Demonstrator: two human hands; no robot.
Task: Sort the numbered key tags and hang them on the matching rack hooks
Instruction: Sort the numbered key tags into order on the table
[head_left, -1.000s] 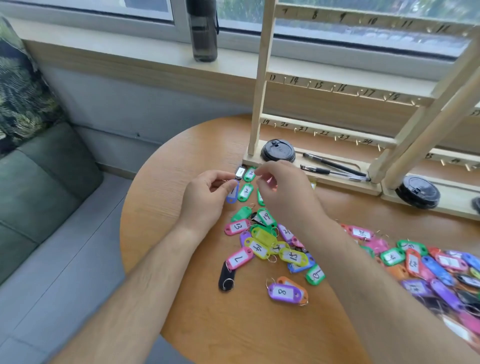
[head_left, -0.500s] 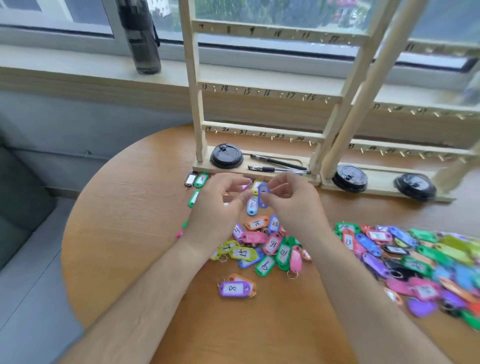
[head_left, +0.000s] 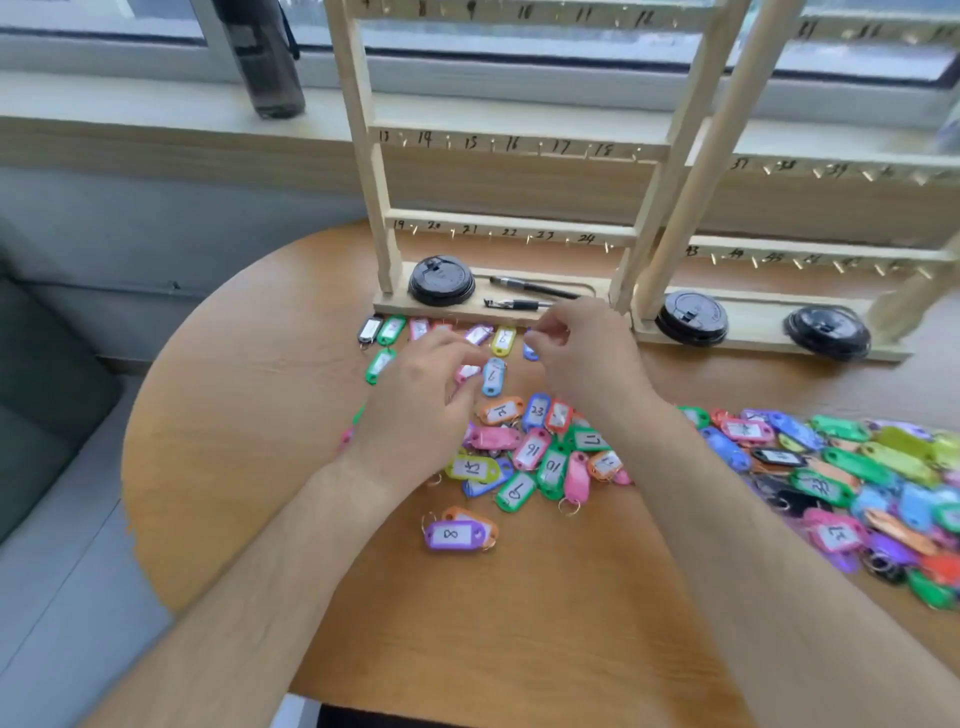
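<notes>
The left hand (head_left: 415, 410) hovers with loose, spread fingers over the small pile of tags (head_left: 530, 447) in the middle of the desk (head_left: 249, 415). The right hand (head_left: 587, 358) has its fingertips drawn together just above a blue tag (head_left: 530, 352) in the row at the foot of the rack (head_left: 511, 150), though blur hides whether it grips it. A careless wrist could sweep that sorted row back into the pile, or a handwritten number read upside down could send a tag to the wrong hook.
</notes>
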